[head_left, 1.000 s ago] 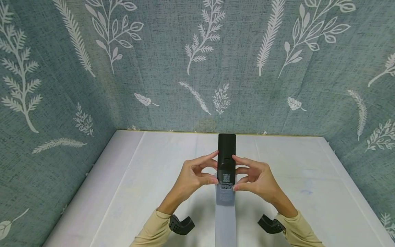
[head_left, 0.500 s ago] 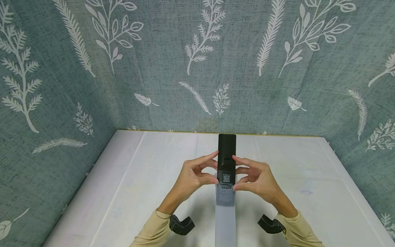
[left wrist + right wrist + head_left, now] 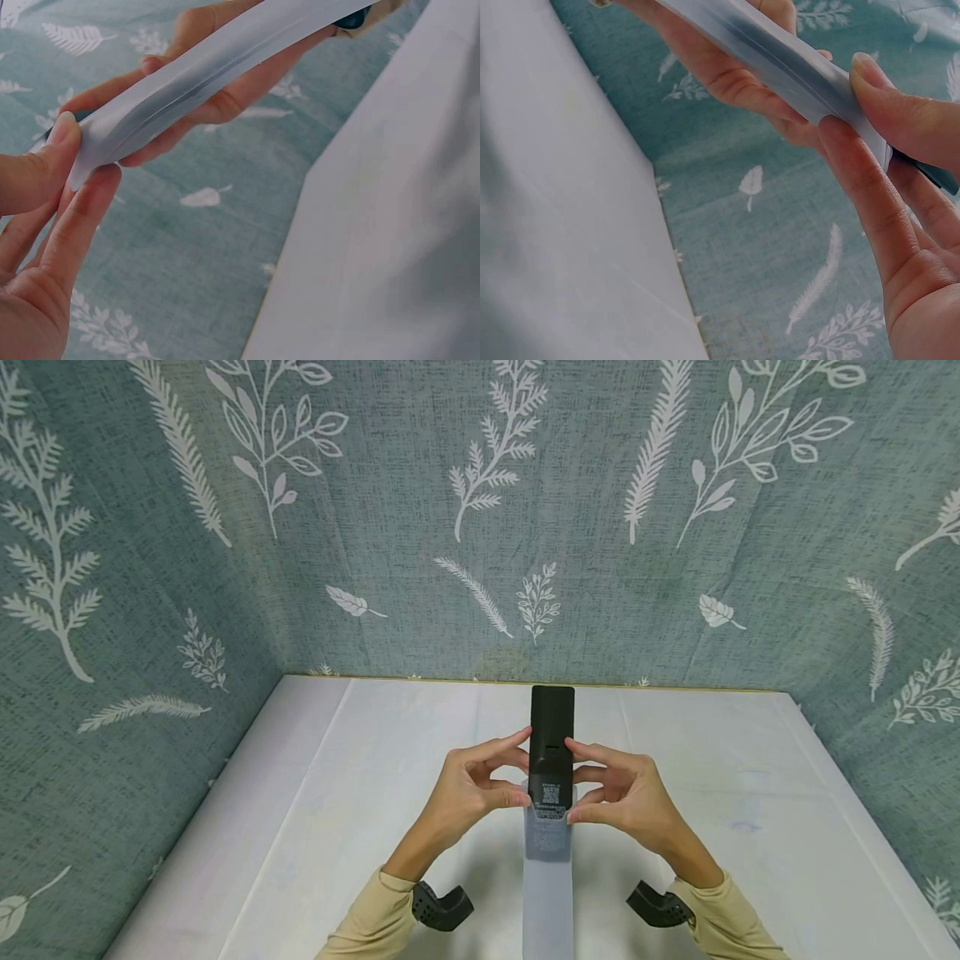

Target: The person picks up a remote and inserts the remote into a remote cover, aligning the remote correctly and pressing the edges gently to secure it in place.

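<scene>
A black remote control is held back side up, its printed label and QR code showing at the near end. That near end lies inside the mouth of a long translucent plastic sleeve, which hangs down toward the person. My left hand pinches the left edge of the sleeve's mouth with the thumb, while its index fingertip touches the remote's side. On the opposite edge, my right hand mirrors this grip. Both wrist views show the pale sleeve from underneath, a dark band visible through it.
A white-covered table lies below the hands. Patterned blue-green fabric rises behind it and along both sides. Each wrist carries a black camera mount over a beige sleeve cuff.
The remote has shifted only a hair toward the person, slightly deeper in the sleeve. Both hands keep the same grip and position.
</scene>
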{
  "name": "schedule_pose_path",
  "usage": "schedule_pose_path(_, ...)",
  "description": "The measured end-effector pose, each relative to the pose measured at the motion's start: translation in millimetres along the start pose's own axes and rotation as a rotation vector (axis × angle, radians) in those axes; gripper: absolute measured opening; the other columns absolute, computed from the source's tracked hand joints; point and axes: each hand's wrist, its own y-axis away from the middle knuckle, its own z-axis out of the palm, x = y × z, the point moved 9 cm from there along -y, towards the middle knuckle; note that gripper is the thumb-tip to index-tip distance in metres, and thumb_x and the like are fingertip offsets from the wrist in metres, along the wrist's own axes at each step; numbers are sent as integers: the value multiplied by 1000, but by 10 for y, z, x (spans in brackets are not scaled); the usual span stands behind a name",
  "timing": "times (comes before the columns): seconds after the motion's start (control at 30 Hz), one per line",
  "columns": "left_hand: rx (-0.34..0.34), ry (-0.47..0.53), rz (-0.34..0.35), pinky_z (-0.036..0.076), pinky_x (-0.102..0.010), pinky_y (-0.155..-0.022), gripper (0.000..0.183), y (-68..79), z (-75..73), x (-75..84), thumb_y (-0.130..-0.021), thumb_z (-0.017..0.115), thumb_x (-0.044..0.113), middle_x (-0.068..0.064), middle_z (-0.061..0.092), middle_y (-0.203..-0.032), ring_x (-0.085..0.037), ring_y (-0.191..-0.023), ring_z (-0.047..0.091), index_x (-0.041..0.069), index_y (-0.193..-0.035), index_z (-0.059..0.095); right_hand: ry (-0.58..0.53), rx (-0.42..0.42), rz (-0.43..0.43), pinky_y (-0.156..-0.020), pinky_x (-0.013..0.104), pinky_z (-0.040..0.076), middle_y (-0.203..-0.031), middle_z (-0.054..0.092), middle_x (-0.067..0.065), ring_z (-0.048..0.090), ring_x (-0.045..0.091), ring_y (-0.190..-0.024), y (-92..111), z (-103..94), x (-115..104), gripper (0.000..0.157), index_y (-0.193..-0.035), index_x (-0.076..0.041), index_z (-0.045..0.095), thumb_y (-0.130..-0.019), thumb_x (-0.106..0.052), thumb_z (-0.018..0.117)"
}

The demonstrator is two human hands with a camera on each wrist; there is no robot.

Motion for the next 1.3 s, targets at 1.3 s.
schedule_pose_path(1.3,-105,-16,-34,56,-44,-78,90,-17,28,33,-73,73,-15,-19,50,-123,-26,-106,57,18,-147,35,-7,-98,-64,-68,47,56,-146,32,15,64,28,-101,-38,134,-46,94,-148,2,20,-71,19,71)
